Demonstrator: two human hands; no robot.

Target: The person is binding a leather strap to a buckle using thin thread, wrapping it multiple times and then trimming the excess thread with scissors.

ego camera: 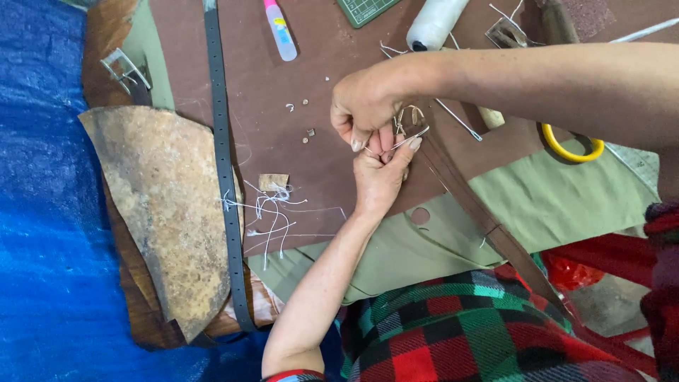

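Note:
My left hand (378,177) and my right hand (364,102) meet over the brown leather work surface (283,85). Together they pinch the end of a brown leather strap (481,216) that runs down to the right toward my lap. A metal buckle (409,122) sits at the strap's end between the fingers, and a thin white thread (456,120) trails from it to the right. The fingertips hide the exact spot where the thread meets the strap.
A long black punched belt (225,163) lies at the left beside a rough tan leather piece (166,205). Loose white thread scraps (272,209), a glue bottle (281,30), a white thread spool (433,22), yellow-handled scissors (569,148), a green cutting mat (364,8) and olive cloth (552,198) surround the hands.

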